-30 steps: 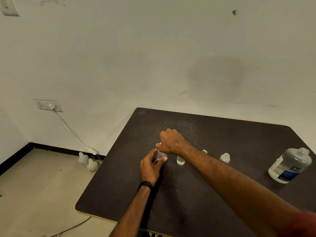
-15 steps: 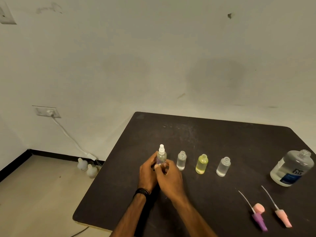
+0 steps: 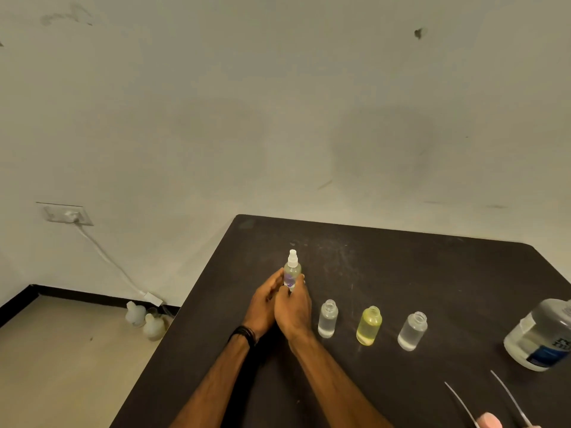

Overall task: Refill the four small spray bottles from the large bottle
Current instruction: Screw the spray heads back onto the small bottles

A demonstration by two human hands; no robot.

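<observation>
A small clear spray bottle point(image 3: 292, 273) with a white pump top and a purple tint stands upright, raised a little above the dark table point(image 3: 386, 273). My left hand point(image 3: 265, 299) and my right hand point(image 3: 293, 310) both grip its lower half. To the right stand three open small bottles in a row: a clear one point(image 3: 327, 319), a yellow one point(image 3: 369, 325) and another clear one point(image 3: 412, 330). The large clear bottle point(image 3: 542, 335) with a blue label stands uncapped at the right edge.
Loose spray heads with long dip tubes point(image 3: 491, 423) lie at the bottom right of the table. On the floor to the left sit two white bulb-shaped objects point(image 3: 145, 321) beside a cable running from a wall socket point(image 3: 66, 214).
My right hand came off the bottle's top and dropped to its lower half beside my left hand. The view tilted down and the bottle now sits farther from the row.
</observation>
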